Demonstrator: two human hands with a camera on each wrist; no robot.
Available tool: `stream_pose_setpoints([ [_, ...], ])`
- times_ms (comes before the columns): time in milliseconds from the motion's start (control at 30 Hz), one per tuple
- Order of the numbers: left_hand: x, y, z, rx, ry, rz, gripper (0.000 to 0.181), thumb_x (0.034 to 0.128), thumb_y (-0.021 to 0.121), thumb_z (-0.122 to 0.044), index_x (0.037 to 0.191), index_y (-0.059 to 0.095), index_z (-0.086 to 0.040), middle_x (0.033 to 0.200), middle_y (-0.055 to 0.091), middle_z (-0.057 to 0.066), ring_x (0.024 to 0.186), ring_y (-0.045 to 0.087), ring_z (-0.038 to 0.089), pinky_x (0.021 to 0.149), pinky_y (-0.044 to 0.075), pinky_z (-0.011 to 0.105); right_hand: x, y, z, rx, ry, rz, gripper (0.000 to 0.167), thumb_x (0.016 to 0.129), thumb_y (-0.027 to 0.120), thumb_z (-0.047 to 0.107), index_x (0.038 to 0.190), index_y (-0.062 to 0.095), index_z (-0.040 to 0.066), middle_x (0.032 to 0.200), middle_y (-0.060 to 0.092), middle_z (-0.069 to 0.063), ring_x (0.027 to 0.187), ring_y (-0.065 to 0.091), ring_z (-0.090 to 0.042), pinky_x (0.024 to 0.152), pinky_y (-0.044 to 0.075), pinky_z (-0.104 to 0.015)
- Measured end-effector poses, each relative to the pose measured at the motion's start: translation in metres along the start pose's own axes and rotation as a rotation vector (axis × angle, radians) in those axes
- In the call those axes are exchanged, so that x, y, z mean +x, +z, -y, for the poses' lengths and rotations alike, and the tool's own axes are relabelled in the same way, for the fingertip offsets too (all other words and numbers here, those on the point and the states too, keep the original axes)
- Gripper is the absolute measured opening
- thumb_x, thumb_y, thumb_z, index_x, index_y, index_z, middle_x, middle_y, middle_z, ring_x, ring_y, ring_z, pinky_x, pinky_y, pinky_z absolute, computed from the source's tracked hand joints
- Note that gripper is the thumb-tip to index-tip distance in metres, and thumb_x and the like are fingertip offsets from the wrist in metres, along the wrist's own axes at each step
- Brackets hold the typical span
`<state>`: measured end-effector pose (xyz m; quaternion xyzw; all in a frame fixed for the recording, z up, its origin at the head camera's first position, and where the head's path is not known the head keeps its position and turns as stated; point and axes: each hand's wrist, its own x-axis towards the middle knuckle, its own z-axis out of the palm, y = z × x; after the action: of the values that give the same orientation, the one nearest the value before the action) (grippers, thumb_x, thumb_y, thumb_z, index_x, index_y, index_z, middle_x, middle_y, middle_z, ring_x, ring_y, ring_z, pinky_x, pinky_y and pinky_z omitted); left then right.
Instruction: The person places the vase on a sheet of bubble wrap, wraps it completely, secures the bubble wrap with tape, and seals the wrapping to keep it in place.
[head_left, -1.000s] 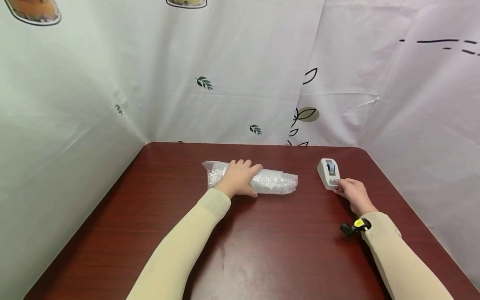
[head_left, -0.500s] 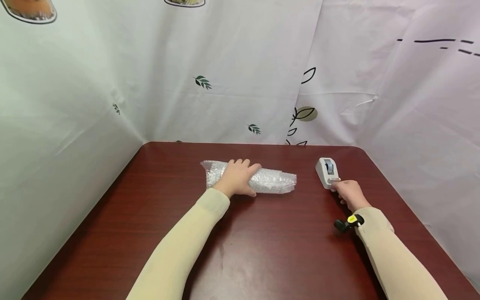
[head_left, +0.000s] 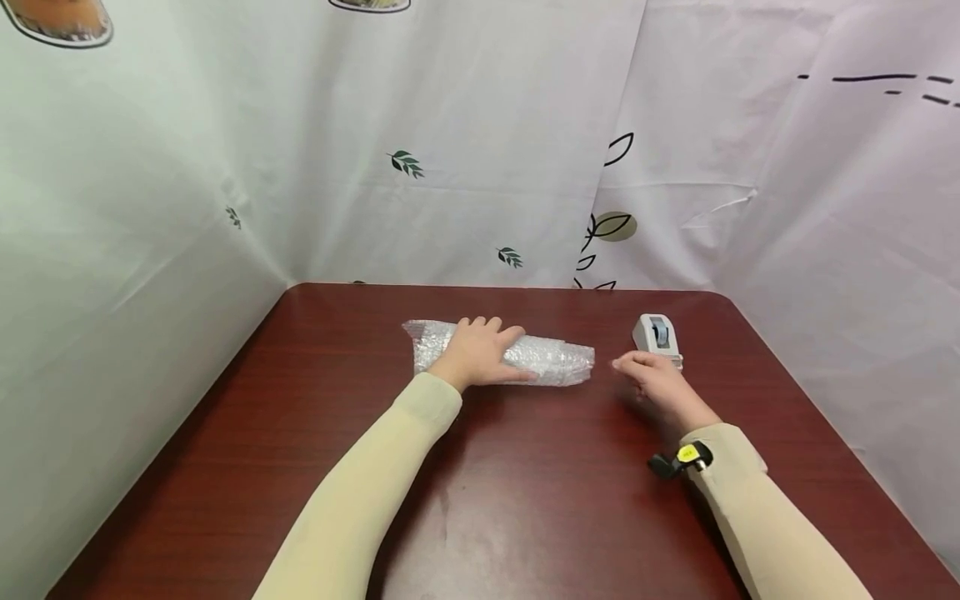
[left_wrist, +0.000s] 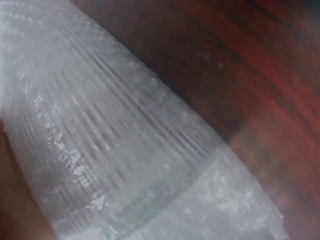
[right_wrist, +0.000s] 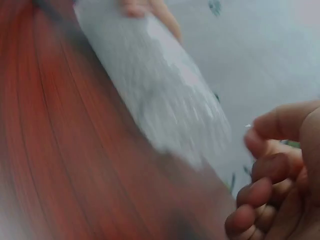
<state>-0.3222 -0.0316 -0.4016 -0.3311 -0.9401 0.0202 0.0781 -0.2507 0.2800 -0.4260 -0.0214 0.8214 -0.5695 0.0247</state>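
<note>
A long roll of bubble wrap (head_left: pixel 551 360) lies across the far middle of the table. My left hand (head_left: pixel 476 354) holds it from above, fingers over the far side and thumb along the near side. Close up in the left wrist view, the clear wrap (left_wrist: pixel 115 125) shows its ridges and an overlapping edge. To the right of the roll, my right hand (head_left: pixel 656 383) pinches thumb and forefinger together. A tiny clear glint of tape (right_wrist: pixel 248 126) shows at those fingertips; most of the piece cannot be made out. Just behind this hand stands a white tape dispenser (head_left: pixel 656 335).
The dark red wooden table (head_left: pixel 525 500) has rounded far corners. White printed cloth (head_left: pixel 465 208) hangs behind it and along both sides. A small black device with a yellow tag (head_left: pixel 686 454) is strapped at my right wrist.
My right hand has left the front of the tape dispenser and moved left towards the roll. My left hand stays on the bubble wrap, its thumb now stretched further right.
</note>
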Motion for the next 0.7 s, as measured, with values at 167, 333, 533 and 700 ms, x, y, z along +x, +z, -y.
stream_pose_setpoints([
  [167,0.0,-0.001,-0.002,-0.003,-0.005,-0.004,0.068,0.0951,0.036,-0.075,0.146,0.049,-0.031,0.126,0.06,0.005,0.11,0.057,0.029,0.091,0.042,0.048,0.004,0.034,0.018,0.032,-0.117,-0.001,0.027,0.1,0.061,0.014,0.102,0.06,-0.013,0.063,0.046,0.001,0.048,0.043,-0.011,0.048,0.042,-0.028],
  [333,-0.001,0.001,-0.002,0.008,-0.012,-0.013,0.068,0.0944,0.04,-0.074,0.146,0.05,-0.031,0.126,0.061,0.005,0.11,0.058,0.029,0.092,0.043,0.048,0.009,0.063,0.027,-0.033,-0.154,-0.001,0.022,0.098,0.064,0.014,0.098,0.065,-0.008,0.056,0.045,0.001,0.042,0.043,-0.013,0.044,0.041,-0.029],
  [533,-0.001,0.003,-0.001,0.02,-0.018,-0.026,0.071,0.0921,0.039,-0.078,0.145,0.051,-0.033,0.126,0.061,0.004,0.109,0.058,0.028,0.092,0.043,0.048,0.011,0.082,0.031,-0.142,-0.152,-0.053,0.02,0.099,0.064,0.018,0.097,0.07,-0.001,0.056,0.047,0.002,0.041,0.045,-0.014,0.044,0.041,-0.029],
  [700,0.0,0.004,-0.002,0.023,-0.02,-0.028,0.072,0.0915,0.038,-0.079,0.146,0.05,-0.034,0.126,0.06,0.003,0.11,0.057,0.028,0.093,0.042,0.048,0.012,0.085,0.033,-0.204,-0.172,-0.116,0.019,0.097,0.065,0.017,0.094,0.073,0.001,0.058,0.048,0.002,0.048,0.047,-0.014,0.049,0.04,-0.03],
])
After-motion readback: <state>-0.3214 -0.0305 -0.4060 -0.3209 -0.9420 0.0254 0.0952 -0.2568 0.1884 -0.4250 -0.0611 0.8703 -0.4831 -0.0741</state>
